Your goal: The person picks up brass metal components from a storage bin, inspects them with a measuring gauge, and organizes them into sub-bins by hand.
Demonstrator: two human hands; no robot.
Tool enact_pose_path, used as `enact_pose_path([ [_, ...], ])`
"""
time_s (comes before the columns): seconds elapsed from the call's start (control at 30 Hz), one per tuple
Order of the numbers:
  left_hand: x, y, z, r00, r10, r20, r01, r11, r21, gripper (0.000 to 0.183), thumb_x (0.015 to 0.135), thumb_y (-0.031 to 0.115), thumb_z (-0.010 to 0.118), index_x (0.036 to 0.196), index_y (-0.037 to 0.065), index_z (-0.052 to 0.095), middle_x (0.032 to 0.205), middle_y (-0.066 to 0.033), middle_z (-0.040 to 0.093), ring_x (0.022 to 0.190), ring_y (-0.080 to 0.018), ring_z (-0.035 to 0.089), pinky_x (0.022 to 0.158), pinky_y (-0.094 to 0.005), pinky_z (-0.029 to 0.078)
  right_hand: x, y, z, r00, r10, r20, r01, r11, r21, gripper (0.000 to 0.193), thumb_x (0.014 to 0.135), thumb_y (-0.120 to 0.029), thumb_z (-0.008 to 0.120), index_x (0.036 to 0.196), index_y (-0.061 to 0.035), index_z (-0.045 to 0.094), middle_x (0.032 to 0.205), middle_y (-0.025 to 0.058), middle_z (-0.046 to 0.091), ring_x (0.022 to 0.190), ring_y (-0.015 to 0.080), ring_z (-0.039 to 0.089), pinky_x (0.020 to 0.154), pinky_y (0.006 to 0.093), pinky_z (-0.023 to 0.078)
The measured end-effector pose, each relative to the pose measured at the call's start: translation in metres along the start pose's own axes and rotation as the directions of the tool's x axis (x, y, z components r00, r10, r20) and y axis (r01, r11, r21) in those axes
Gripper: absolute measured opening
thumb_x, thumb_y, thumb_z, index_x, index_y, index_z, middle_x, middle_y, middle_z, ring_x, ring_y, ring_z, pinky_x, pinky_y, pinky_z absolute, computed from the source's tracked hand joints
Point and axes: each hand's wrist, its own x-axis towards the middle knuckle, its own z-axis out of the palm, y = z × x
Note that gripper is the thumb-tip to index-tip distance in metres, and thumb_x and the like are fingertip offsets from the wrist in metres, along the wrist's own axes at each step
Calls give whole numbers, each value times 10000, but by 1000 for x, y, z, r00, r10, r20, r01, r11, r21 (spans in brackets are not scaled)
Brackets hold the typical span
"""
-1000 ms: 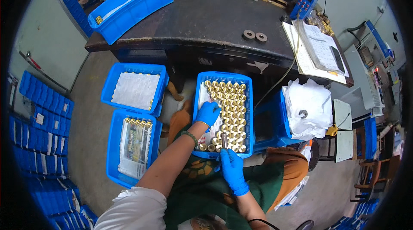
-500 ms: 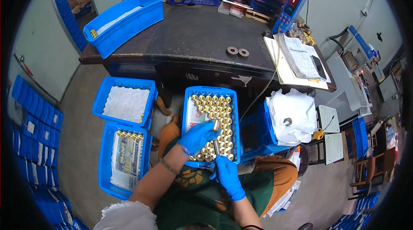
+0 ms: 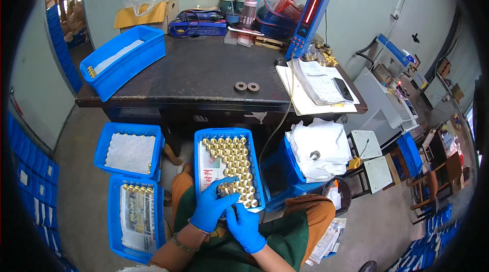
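The left hand (image 3: 211, 210) has its fingers curled round a brass piece (image 3: 227, 188), right hand (image 3: 246, 232) tucked just beside it, can't tell from here if it's gripping anything. More brass parts (image 3: 235, 156) in the blue bin (image 3: 223, 132) just beyond.

My left hand (image 3: 215, 207) and right hand (image 3: 246, 231) crowd the near end of the middle box (image 3: 222, 131), blocking entry there. Over the newspaper (image 3: 208, 166) along its left side I can reach in; brass pieces (image 3: 235, 156) stand in the way on the right. A cable (image 3: 276, 130) hangs beside the box's right wall. Over the desk (image 3: 198, 71), I could pass between the long box (image 3: 138, 67) and the papers (image 3: 315, 84), above two rings (image 3: 238, 90).
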Motion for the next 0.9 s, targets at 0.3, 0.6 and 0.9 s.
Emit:
enact_pose_path([
  [0.3, -11, -24, 0, 987, -13, 161, 36, 990, -139, 356, 921, 196, 443, 1204, -20, 448, 1108, -102, 549, 983, -149, 536, 858, -288, 445, -4, -27, -9, 995, 102, -14, -97, 974, 205, 113, 828, -116, 553, 799, -7, 560, 632, 161, 571, 522, 281, 575, 486, 342, 430],
  [0.6, -27, 0, 22, 954, 256, 156, -265, 963, 40, 476, 909, 157, 443, 1323, -20, 289, 1273, -127, 415, 1133, -179, 431, 973, -318, 344, -9, -19, -10, 994, 71, -79, -54, 978, 201, 118, 828, -123, 552, 805, -7, 554, 609, 160, 550, 507, 237, 565, 475, 321, 414],
  [0.9, -23, -7, 13, 968, 237, 82, -230, 969, -88, 534, 871, 51, 357, 1371, 11, 173, 1294, -176, 416, 1088, -184, 474, 938, -324, 393, -4, -23, 1, 992, 125, -34, -111, 956, 272, 142, 800, -142, 564, 814, -1, 559, 601, 198, 553, 507, 309, 575, 478, 367, 441],
])
